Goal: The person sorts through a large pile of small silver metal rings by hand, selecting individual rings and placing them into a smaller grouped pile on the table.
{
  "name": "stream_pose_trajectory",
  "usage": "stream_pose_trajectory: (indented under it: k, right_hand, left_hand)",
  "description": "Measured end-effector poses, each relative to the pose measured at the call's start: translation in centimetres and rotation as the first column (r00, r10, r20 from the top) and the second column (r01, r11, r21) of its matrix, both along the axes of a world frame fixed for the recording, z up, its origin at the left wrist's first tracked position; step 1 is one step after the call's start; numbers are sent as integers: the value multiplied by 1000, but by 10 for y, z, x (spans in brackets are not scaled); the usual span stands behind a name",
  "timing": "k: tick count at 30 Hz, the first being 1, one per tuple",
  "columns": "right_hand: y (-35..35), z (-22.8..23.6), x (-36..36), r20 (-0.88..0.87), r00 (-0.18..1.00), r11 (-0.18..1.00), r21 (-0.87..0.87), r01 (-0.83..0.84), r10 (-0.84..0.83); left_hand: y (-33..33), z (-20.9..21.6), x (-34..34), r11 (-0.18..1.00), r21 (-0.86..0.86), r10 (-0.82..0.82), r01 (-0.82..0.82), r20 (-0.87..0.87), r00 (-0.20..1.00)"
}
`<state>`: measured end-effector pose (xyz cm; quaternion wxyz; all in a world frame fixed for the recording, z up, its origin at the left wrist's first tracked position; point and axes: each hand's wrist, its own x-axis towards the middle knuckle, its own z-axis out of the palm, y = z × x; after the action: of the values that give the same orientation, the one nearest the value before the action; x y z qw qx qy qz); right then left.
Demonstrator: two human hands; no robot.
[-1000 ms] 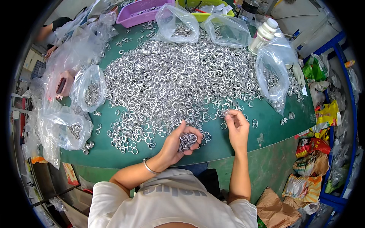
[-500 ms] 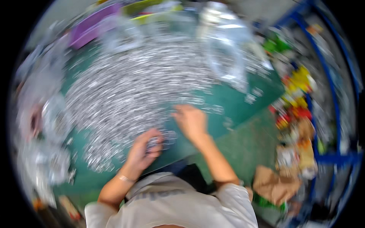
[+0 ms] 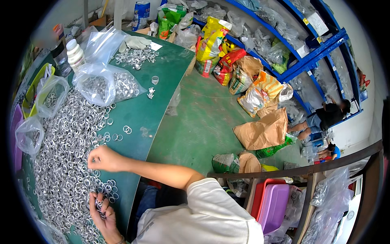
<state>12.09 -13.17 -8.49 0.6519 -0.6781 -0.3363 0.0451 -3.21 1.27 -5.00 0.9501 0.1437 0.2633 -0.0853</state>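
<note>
A large heap of silver metal rings [image 3: 65,154] covers the left part of the green table [image 3: 162,81]. My right hand [image 3: 103,158] is over the heap's near edge, its fingers pressed together; whatever they pinch is hidden. Closer to the table's front edge, my left hand [image 3: 105,219] curls its fingers round several rings [image 3: 99,205], its palm turned up. A small cluster of rings [image 3: 109,189] lies between my two hands. A few single rings [image 3: 127,129] are spread out beyond my right hand.
Clear plastic bags of rings [image 3: 101,85] and a white bottle [image 3: 74,53] stand on the table's far part. Stuffed sacks [image 3: 258,93] and a brown paper bag [image 3: 264,129] line the floor before blue shelving [image 3: 300,67]. Two other people are farther off at the right.
The head view has swung to the right, so the table now lies on the left and the shelves show. My left hand stays curled round rings; my right hand is now closed over the heap.
</note>
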Motion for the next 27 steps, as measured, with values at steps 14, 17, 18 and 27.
stream_pose_trajectory:
  k: [14, 17, 18, 27]
  right_hand:
    - [-13, 19, -16, 435, 897, 655, -702, 281, 82]
    - [-13, 29, -16, 376, 927, 691, -666, 280, -13]
    - [-14, 33, -15, 357, 933, 710, -645, 282, -47]
    - [-21, 43, -6, -829, 352, 813, 530, 242, 436]
  left_hand:
    - [-7, 16, -5, 998, 51, -18, 19, -21, 1000]
    - [-8, 17, -10, 999, 51, -10, 10, 11, 1000]
    - [-8, 17, -11, 1000, 16, -11, 10, 22, 1000]
    - [-11, 16, -14, 1000, -1, 24, -24, 17, 1000]
